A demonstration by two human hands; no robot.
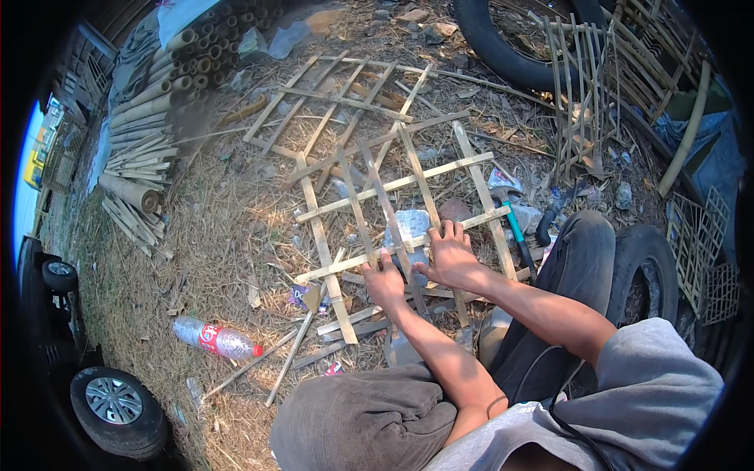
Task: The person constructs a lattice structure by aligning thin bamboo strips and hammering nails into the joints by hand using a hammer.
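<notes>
A bamboo lattice (455,169) of crossed split slats lies in front of my knees. My left hand (385,284) holds its nearest cross slat, with fingertips over the slat. To the right, my right hand (451,259) grips the same cross slat, its thumb reaching toward the left hand. Beneath the lattice, between the slats, a pale stone block (409,224) shows. A hammer (515,223) with a teal handle lies just right of the lattice. The undersides of both hands are hidden.
Another lattice (330,106) lies beyond. Stacked bamboo poles (149,102) are at the far left, a plastic bottle (216,339) at the left. Tyres (503,59) stand or lie at the back and right (664,275). Loose slats (292,355) and straw cover the ground.
</notes>
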